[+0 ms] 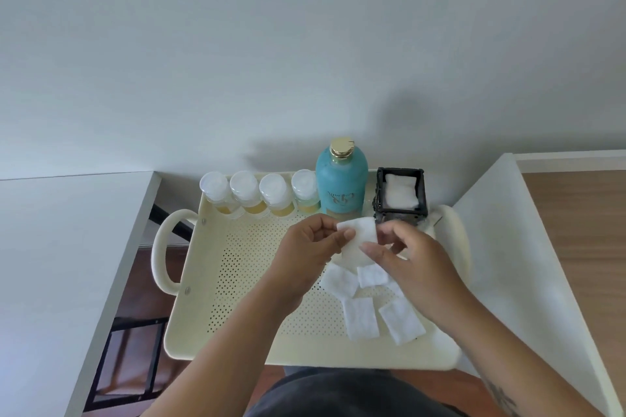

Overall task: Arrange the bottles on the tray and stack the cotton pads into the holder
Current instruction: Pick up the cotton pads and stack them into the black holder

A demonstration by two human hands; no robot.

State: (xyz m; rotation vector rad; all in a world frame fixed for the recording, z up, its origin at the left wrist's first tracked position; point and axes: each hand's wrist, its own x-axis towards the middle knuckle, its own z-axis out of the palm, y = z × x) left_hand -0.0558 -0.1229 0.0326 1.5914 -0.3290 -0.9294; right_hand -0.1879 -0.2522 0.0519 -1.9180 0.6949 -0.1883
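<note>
Left hand (pixel 311 244) and right hand (pixel 415 259) pinch a cotton pad (pixel 359 236), long axis pointing away.

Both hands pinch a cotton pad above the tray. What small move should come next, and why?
Probably carry the held cotton pad to the black holder and lay it on the pads already inside. The left hand and right hand both pinch it just in front of the holder, and more loose pads wait on the tray.

Small bottles (pixel 244 193) and a tall blue bottle (pixel 341 179) are lining the far edge of the tray (pixel 237 264), crowding the holder (pixel 399 213) from its left; loose pads (pixel 360 318) are covering the near right floor; the left half is lying open.
</note>
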